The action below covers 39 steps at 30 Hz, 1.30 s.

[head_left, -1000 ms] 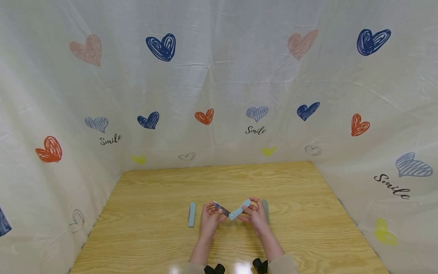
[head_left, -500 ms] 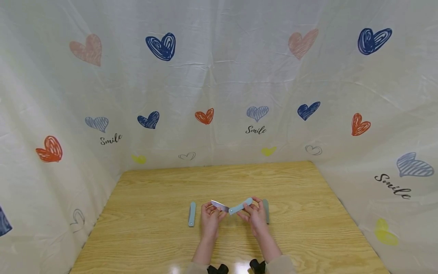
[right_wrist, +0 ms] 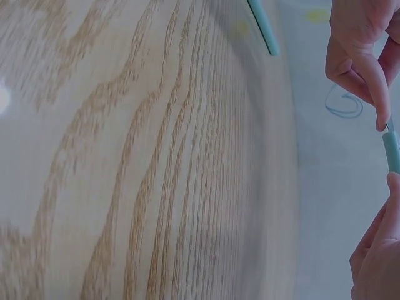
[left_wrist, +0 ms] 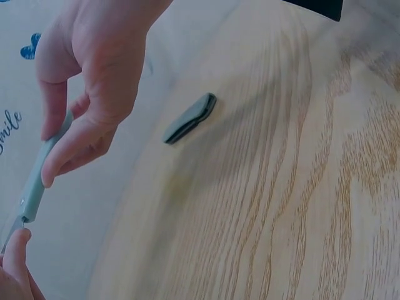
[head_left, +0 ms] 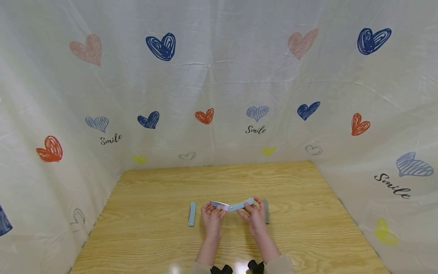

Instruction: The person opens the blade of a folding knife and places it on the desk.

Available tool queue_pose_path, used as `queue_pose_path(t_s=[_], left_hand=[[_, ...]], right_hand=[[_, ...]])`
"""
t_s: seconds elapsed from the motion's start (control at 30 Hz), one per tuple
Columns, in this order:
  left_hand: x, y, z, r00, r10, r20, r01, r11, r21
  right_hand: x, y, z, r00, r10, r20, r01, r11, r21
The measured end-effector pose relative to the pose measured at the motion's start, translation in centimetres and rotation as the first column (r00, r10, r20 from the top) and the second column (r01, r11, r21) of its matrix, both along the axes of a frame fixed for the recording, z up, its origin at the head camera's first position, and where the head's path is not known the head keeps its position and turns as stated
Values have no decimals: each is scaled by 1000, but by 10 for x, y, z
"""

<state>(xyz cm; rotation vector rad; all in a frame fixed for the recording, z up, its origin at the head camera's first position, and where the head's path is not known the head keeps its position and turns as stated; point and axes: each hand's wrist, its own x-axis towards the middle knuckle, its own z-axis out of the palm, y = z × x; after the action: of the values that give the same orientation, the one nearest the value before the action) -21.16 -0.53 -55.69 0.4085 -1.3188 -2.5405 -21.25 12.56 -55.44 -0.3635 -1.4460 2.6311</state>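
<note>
A folding knife with a light-blue handle (head_left: 239, 206) is held up between both hands, over the middle of the table. Its metal blade (head_left: 219, 205) points left and stands almost in line with the handle. My left hand (head_left: 213, 222) pinches the blade between thumb and fingers. At the handle's far end, my right hand (head_left: 256, 217) grips it with the thumb in front and fingertips behind. In the left wrist view the handle (left_wrist: 39, 172) slants down from the right hand (left_wrist: 94, 81) toward the left fingertips. The right wrist view catches only part of the handle (right_wrist: 392, 152).
On the wooden table (head_left: 154, 194), a folded light-blue knife (head_left: 192, 214) lies left of the hands. A grey-green folded knife (head_left: 266, 211) lies just right of the right hand, partly covered by it. A white curtain (head_left: 226, 76) with printed hearts surrounds the table's back and sides.
The knife has unfolded further: blade and handle stood in a clear V a second ago and now form a nearly straight line. Both hands have shifted slightly with it.
</note>
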Motion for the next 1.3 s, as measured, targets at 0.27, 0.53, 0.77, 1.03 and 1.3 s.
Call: queue_pose_path(t_s=[0.27,0.53,0.77,1.03,1.3], left_hand=[[0,6,1,998,53,-22,-53,998,20],[0,10,5,997,73,-8,-73,996,42],[2,14,5,992,122,19,-123,991,57],[6,16,3,989,145,35,-147,988,52],[4,17,2,987,160,13,-160,984,71]], right_hand=[[1,-7,0,998,-66,-16,66,997,-42],[2,-12,3,994,-106,2,106,992,-70],[4,-17,2,991,-137,7,136,983,-123],[5,-18,-3,990,-142,12,142,980,-139],[3,-18,-6,988,-155,3,154,977,-145]])
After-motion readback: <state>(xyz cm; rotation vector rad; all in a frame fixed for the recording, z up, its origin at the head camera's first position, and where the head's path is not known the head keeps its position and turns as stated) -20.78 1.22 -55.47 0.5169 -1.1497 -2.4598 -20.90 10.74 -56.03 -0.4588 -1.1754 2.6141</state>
